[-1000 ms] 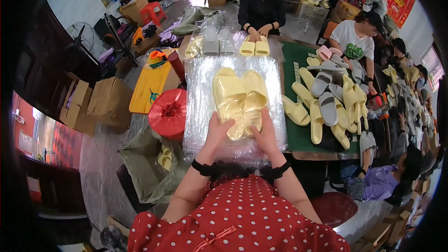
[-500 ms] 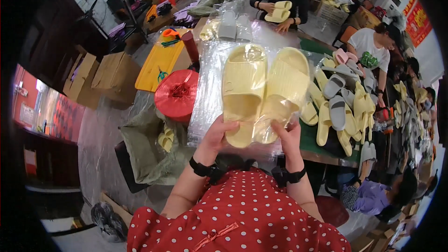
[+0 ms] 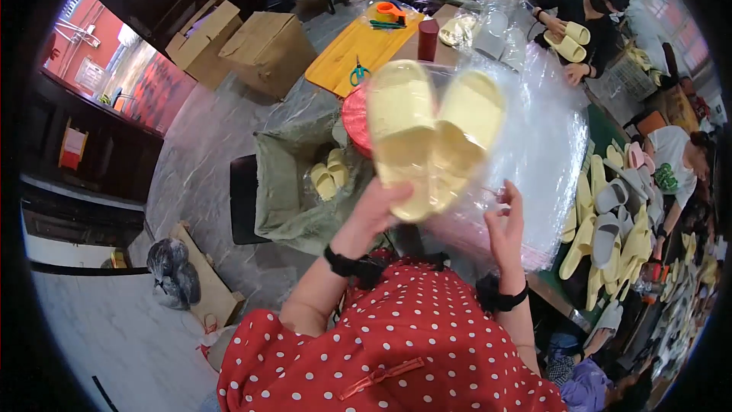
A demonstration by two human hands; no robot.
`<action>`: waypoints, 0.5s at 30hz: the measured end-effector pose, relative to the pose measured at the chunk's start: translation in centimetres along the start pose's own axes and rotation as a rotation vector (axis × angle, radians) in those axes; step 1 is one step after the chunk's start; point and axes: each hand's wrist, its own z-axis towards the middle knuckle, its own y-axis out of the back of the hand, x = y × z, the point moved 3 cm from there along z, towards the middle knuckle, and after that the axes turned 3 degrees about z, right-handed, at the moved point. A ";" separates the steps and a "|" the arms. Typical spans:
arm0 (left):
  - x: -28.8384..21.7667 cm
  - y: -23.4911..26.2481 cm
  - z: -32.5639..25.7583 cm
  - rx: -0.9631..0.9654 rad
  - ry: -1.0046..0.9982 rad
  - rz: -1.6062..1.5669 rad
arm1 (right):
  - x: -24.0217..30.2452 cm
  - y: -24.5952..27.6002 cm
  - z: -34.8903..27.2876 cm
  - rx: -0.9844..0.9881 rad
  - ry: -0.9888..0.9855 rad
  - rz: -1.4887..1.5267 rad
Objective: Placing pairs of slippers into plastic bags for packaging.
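A pair of pale yellow slippers [image 3: 408,118] in a clear plastic bag is held up before me, slightly blurred. My left hand [image 3: 379,204] grips the bagged pair at its near left end, thumb on top. Apart from the bag, my right hand [image 3: 506,229] is raised with its fingers spread and holds nothing. Beneath it lies a stack of clear plastic bags [image 3: 537,175] on the table. To the left, a green woven sack [image 3: 278,175] stands with its mouth spread, and another pair of yellow slippers [image 3: 329,174] lies inside.
A red roll of twine [image 3: 355,118] sits partly hidden behind the slippers. Beyond are a yellow board [image 3: 335,57] with scissors [image 3: 358,73] and cardboard boxes [image 3: 268,53]. Loose yellow and grey slippers [image 3: 606,240] cover the right side. A co-worker [image 3: 583,19] holds yellow slippers across the table.
My view has turned left toward the woven sack. My right hand has let go of the bagged slippers and moved right; my left hand alone keeps hold of them.
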 end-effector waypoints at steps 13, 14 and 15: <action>-3.8 34.6 -7.4 -0.844 0.004 -0.341 | -4.6 2.1 -0.8 -0.508 -0.178 -0.091; -3.4 35.5 -7.3 -0.834 0.016 -0.337 | -4.5 2.3 -0.9 -0.514 -0.172 -0.117; -3.3 36.0 -7.3 -0.777 0.044 -0.033 | -4.4 2.2 -1.1 -0.524 -0.177 -0.124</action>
